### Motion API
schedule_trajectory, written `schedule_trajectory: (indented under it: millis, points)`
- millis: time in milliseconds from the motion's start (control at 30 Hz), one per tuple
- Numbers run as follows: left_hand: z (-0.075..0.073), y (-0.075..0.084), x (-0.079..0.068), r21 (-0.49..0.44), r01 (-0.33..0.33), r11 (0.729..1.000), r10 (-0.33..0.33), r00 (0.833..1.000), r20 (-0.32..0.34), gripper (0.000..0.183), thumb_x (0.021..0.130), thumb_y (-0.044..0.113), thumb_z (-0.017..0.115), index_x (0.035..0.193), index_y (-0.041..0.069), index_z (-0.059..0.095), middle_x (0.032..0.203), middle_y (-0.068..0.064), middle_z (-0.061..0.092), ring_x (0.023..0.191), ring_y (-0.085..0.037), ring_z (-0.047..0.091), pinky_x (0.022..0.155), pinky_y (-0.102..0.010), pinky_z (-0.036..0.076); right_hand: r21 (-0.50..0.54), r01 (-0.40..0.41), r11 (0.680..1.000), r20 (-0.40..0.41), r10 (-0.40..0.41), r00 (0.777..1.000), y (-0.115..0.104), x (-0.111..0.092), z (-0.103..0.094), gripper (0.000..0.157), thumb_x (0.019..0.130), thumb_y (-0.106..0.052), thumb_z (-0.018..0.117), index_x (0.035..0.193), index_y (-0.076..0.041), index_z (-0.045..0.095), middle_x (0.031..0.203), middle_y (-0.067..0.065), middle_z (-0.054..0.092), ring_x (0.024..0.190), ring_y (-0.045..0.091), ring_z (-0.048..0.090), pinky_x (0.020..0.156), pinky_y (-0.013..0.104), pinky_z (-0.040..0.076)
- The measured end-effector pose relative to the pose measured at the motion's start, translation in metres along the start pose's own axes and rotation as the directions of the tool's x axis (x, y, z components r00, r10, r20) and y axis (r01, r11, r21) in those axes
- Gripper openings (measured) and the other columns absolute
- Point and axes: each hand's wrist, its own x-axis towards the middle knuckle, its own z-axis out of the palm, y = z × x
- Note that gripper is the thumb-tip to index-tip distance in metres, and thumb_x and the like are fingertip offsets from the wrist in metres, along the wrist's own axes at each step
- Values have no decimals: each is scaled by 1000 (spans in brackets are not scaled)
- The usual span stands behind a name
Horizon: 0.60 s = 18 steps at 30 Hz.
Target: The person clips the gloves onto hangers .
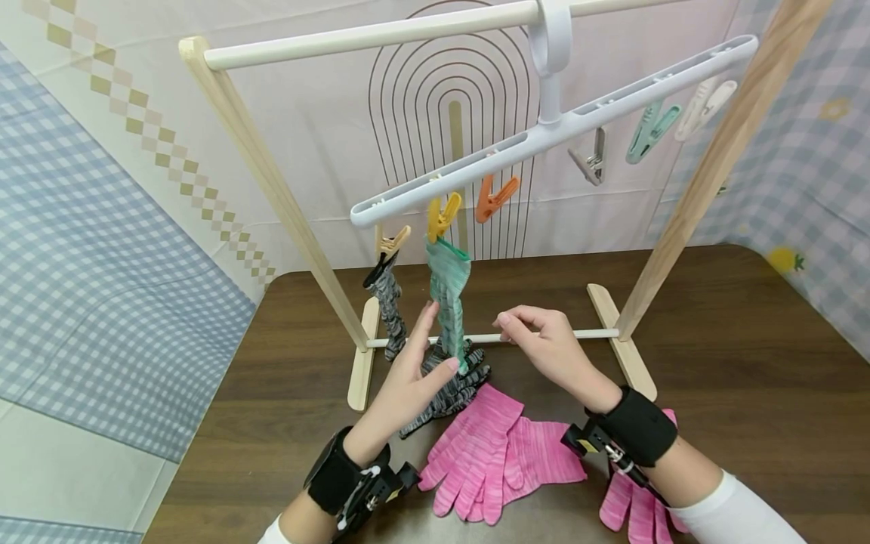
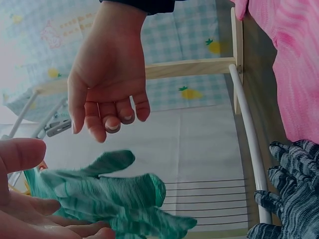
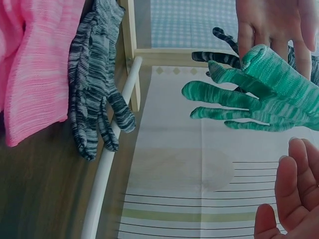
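The left hand (image 1: 406, 378) stood just to the left of the green glove (image 1: 448, 283), fingers extended and thumb held apart; whether it touched the knit could not be told. To the glove's right, the right hand (image 1: 547, 344) had loosely bent fingers and held nothing, with an open gap between. The glove hung from the yellow clip (image 1: 443, 217) under the white hanger (image 1: 489, 161).

Room was narrow on the glove's left, where a hanging grey glove (image 1: 389, 302) came just beside it, then the left post (image 1: 275, 193). On its right, a wider span ran to the right post (image 1: 718, 166). The table's (image 1: 748, 378) rear edge lay behind it.

Clips numbered six: the yellow one above the glove, one wooden (image 1: 392, 243) to its left, and orange (image 1: 496, 198), metal (image 1: 593, 160), mint (image 1: 652, 132) and white (image 1: 703, 109) ones to its right. Nearer the person than the glove lay grey knitwear (image 1: 455, 393), two overlapping pink gloves (image 1: 485, 442) and, farther right, more pink knitwear (image 1: 639, 506), partly hidden.
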Motion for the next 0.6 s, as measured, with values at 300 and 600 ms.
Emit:
schedule_trajectory:
  millis: [300, 600]
  points:
    - [3, -1, -5, 6, -26, 1000, 26, 999, -23, 68, 90, 17, 51, 144, 18, 11, 151, -9, 5, 135, -23, 14, 104, -57, 21, -74, -27, 997, 12, 28, 1000, 9, -4, -5, 19, 92, -21, 50, 86, -11, 65, 73, 2, 61, 73, 12, 57, 63, 38, 46]
    - [6, 8, -12, 34, -108, 994, 112, 987, -117, 60, 89, 14, 52, 142, 14, 22, 151, -8, 13, 134, -22, 18, 103, -56, 23, -123, -29, 992, 17, 31, 999, 18, -10, -11, 18, 92, -21, 51, 84, -12, 65, 72, -1, 61, 71, 12, 56, 59, 35, 45]
